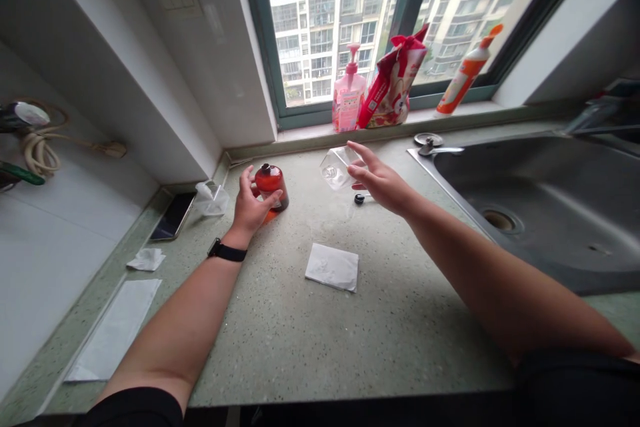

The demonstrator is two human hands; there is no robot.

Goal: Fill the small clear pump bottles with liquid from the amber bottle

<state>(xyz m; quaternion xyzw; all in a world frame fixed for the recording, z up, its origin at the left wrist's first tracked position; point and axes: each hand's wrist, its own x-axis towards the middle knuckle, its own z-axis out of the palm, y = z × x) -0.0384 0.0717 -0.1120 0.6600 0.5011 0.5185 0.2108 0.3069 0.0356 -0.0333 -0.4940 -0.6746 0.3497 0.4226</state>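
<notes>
Hands out over the speckled countertop point(280, 320), arms extended. From my station, left hand point(250, 205) sits half-curled against a dark-capped red bottle point(273, 185), grip unclear. Right hand point(381, 180) is spread, fingers point(358, 151) at a tilted clear plastic container point(336, 169); I cannot tell if it's held.

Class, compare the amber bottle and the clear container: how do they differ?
The amber bottle is dark red and capped; the clear container is see-through. The bottle stands upright against the left hand; the container tilts at the right hand. Both touch a hand.
</notes>
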